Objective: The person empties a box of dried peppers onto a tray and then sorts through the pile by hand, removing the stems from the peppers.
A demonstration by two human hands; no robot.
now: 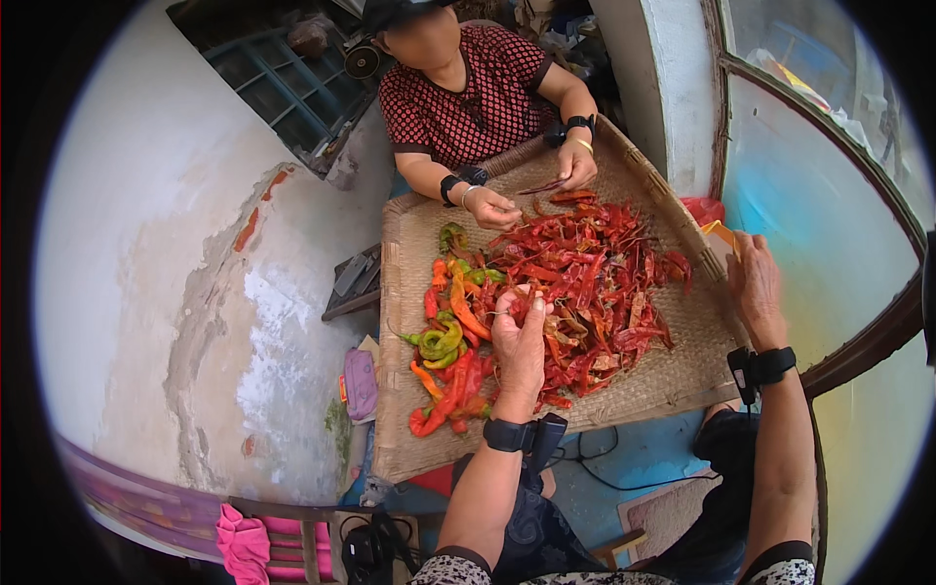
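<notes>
Over the near side of a woven tray (702, 369), my left hand (521, 344) holds a dried red chili pepper (521, 306) between thumb and fingers. Beneath and beyond it spreads a pile of dried red chili peppers (585, 256). Fresher, plumper red, orange and green peppers (457, 387) lie along the tray's left side. My right hand (755, 285) is past the tray's right rim, its fingertips beside a yellow-orange strip (720, 232). Whether those fingers grip the strip is hidden. A red plastic bag (703, 210) shows behind the strip.
Across the tray, a person (468, 102) holds a dark dried pepper (541, 188) in one hand. A glazed door or window frame (826, 131) stands close on the right. Black cable (621, 486) runs over the blue floor. A pink cloth (243, 537) hangs at lower left.
</notes>
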